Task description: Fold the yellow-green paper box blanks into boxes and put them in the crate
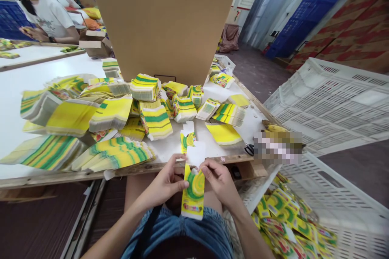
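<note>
A yellow and green printed carton [193,194] with a white flap standing up at its far end is held over my lap. My left hand [170,178] grips its left edge between thumb and fingers. My right hand [217,178] pinches its upper right edge near the flap. Just beyond, a flat carton blank [187,138] lies on the table, partly hidden by the white flap. Fanned stacks of flat cartons [112,153] lie to the left of my hands, and another yellow stack [225,134] to the right.
Behind the stacks rises a large brown cardboard panel [164,20]. Scissors [249,149] lie at the table's right edge. A white crate [340,186] holding several cartons [282,210] stands low on my right. A person in a white shirt [54,16] sits at the far left.
</note>
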Motion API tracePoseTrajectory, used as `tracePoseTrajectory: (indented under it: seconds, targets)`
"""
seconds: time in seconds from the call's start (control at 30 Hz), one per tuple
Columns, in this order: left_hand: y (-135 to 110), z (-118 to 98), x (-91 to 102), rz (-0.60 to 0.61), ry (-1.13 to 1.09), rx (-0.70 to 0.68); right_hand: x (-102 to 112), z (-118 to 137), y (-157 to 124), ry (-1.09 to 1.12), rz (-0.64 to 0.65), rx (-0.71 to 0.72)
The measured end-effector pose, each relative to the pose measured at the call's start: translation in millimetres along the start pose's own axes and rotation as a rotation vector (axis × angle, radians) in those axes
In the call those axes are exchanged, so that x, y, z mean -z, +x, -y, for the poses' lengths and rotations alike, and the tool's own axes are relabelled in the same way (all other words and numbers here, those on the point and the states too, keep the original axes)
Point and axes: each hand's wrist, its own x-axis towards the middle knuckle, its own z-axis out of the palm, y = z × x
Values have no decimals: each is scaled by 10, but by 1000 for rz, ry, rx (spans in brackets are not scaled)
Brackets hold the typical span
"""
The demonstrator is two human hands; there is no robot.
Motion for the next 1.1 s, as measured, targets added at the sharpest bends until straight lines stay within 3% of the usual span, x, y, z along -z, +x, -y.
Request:
tracePoseTrajectory:
  seconds: [0.13, 0.3, 0.4, 0.47, 0.57, 0.67, 0.73, 0.9, 1.03, 1.1]
  targets:
    - [-3, 4, -22, -10, 29, 23, -12, -30, -3, 104, -79, -24]
    - [34, 17, -21, -95, 288, -35, 98, -29, -23, -86, -47, 80]
    - [51, 55, -42, -135, 395, -91, 106, 8, -35, -49, 56, -90]
    - [48, 74, -65, -97, 365, -104, 72, 34, -36, -69, 76, -173]
    - [28, 77, -93, -48, 273, -95, 5, 64, -29, -261, 18, -188]
    - [20, 56, -91, -63, 187, -93, -32, 73, -29, -488, -20, -193]
    - [27, 39, -76, -86, 153, -84, -23, 60, -36, -528, -14, -168]
    - [67, 50, -91, -88, 84, -26, -9, -44, -48, -240, -71, -8]
    - [101, 159, -261, -94, 59, -29, -56, -77, -106, 85, -198, -85]
    - [125, 203, -343, -77, 108, -54, 56, -21, -200, 40, -234, -93]
